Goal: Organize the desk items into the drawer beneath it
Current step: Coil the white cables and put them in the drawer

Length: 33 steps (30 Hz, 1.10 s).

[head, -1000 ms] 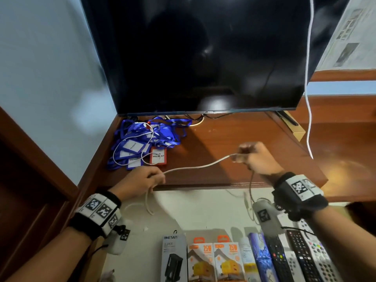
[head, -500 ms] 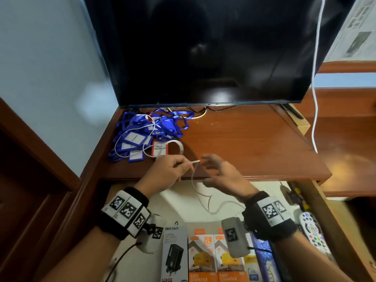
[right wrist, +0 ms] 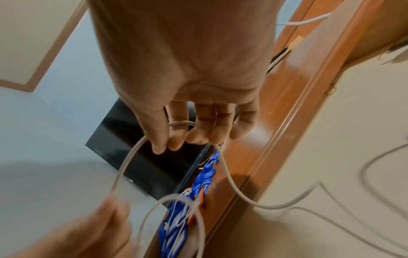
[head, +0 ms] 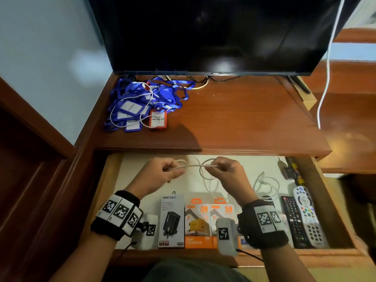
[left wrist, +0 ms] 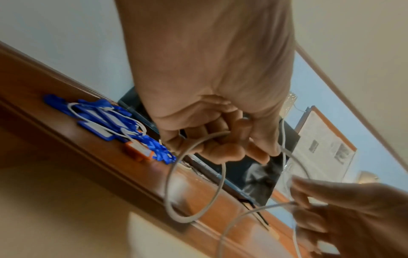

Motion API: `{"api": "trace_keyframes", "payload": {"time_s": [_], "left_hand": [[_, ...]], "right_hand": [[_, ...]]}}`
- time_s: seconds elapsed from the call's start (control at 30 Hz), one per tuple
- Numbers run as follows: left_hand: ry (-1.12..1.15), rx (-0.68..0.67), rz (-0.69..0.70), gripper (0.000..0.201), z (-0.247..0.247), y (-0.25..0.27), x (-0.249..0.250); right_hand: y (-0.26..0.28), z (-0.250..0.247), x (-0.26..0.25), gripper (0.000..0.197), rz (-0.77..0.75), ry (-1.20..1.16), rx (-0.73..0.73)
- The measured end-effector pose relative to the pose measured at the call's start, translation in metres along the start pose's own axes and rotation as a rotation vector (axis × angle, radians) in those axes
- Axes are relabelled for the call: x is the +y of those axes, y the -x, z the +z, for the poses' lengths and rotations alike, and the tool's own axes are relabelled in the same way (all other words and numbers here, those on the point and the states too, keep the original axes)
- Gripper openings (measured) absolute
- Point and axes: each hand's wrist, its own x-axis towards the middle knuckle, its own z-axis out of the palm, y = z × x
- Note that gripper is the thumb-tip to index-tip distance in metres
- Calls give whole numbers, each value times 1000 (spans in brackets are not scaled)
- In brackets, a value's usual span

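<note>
White cable (head: pixel 193 165) spans between left hand (head: pixel 160 174) and right hand (head: pixel 227 171), both pinching it, loops hanging over open drawer (head: pixel 114 180).

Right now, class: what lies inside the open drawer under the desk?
In the drawer: charger boxes, two remote controls, a loose white cable. Wrists hide part of the row.

Three charger boxes (head: pixel 199 222), two remotes (head: pixel 300 218), one television (head: pixel 213 33).
</note>
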Motion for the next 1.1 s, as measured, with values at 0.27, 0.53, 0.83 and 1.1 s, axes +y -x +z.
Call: {"api": "trace_keyframes", "payload": {"time_s": [0.27, 0.53, 0.83, 1.1], "left_hand": [[10, 246, -145, 17, -46, 22, -56], [216, 222, -205, 24, -41, 23, -40], [162, 272, -189, 23, 10, 4, 18], [47, 280, -172, 13, 19, -9, 41]], "right_hand": [[10, -42, 31, 19, 49, 99, 91], [4, -41, 27, 49, 57, 314, 52], [19, 5, -19, 36, -45, 54, -206], [19, 27, -27, 25, 21, -209, -388]]}}
